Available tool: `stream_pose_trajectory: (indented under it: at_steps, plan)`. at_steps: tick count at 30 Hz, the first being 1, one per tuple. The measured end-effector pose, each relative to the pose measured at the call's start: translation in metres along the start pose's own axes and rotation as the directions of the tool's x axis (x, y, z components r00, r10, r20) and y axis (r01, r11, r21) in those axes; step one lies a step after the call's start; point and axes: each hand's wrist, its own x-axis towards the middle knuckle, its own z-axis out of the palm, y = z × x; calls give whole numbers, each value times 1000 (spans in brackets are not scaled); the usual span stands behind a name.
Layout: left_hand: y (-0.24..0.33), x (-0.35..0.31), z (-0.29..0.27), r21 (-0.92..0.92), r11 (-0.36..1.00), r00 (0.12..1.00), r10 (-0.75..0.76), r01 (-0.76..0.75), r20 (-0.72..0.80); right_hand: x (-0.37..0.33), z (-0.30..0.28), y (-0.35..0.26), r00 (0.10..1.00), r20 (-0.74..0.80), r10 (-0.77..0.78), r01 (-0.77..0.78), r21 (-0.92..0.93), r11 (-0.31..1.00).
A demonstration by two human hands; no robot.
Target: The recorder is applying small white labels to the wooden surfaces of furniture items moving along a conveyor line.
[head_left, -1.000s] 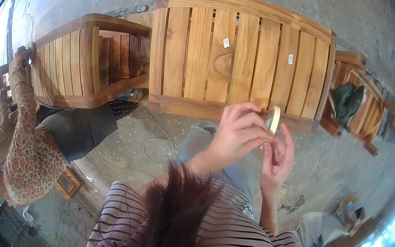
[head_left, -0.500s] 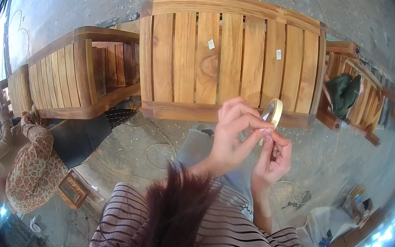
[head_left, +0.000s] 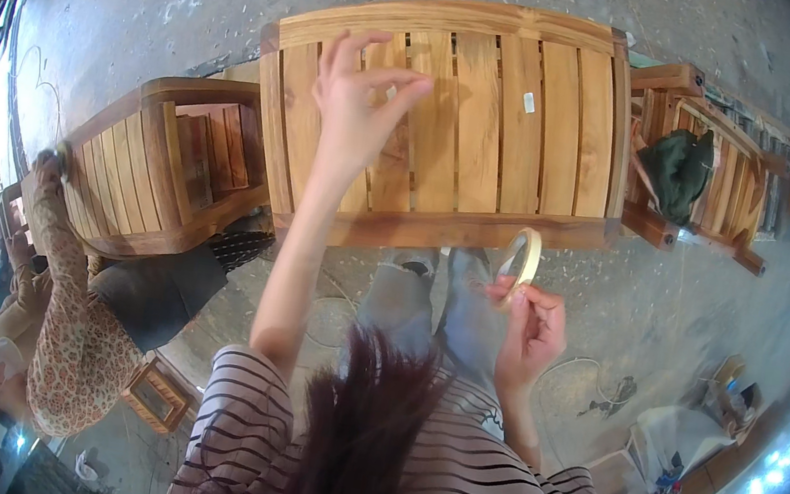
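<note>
In my right hand (head_left: 536,333) a narrow roll of pale yellow tape (head_left: 526,271) stands on edge, gripped at its lower side by thumb and fingers. My left hand (head_left: 359,106) is stretched out over the slatted wooden table (head_left: 472,132), thumb and index fingertip meeting in a pinch, the other fingers raised. Whatever the pinch holds, if anything, is too small to make out. On the slats lies a small white piece (head_left: 528,102). Another white bit (head_left: 391,93) shows through the loop of my left fingers.
To the left stands a slatted wooden piece (head_left: 129,164), with a person in a patterned sleeve (head_left: 81,360) reaching over it. On the right, more wooden furniture (head_left: 727,183) carries a dark green cloth (head_left: 676,170). A small wooden frame (head_left: 157,394) sits at lower left. Thin cord (head_left: 590,368) trails on the floor.
My left hand has left the tape roll and swung forward and left over the table. My right hand keeps the roll, slightly lower. The person at left has reached farther forward.
</note>
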Motion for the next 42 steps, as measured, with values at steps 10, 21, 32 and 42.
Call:
stream_pose_trajectory:
  at_steps: [10,21,32,42]
  plan:
    - [-13,-8,32,127,991,999,38,-41,26,24,-32,-5,987,-150,-53,39,-96,995]
    - [-14,-6,32,180,984,999,-3,-4,42,33,-49,-5,988,-147,-46,28,-121,992]
    - [-30,63,26,491,864,877,-143,-115,459,38,-52,-9,992,-113,-51,45,-59,997]
    - [7,43,90,51,967,951,256,-251,-175,41,-64,-15,987,-143,-69,43,-177,983]
